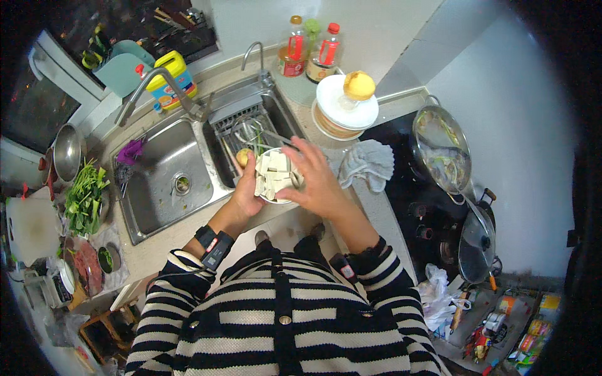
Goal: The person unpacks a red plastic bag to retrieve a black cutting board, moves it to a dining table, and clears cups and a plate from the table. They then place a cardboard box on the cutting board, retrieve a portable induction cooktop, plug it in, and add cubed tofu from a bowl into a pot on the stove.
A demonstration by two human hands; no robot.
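Note:
Held in my left hand (pixel 246 190) is a white bowl (pixel 278 201) heaped with tofu pieces (pixel 277 174), cut into blocks. It is just over the front edge of the counter, between the sink and my body. My right hand (pixel 315 183) is spread at the bowl's right side, thumb low and fingers high. Whether its thumb touches the tofu or the rim, I cannot tell. Behind the bowl, a round yellowish thing (pixel 243 157) and a wire strainer (pixel 248 129) are in the right sink basin.
A steel sink (pixel 160 188) with a faucet (pixel 174 84) lies ahead-left. Leafy greens (pixel 87 197) and raw meat (pixel 87 263) are at left. On the right, a divided pot (pixel 442 148) with food stands on a black cooktop (pixel 395 145), near a grey cloth (pixel 369 164) and a glass lid (pixel 477 244).

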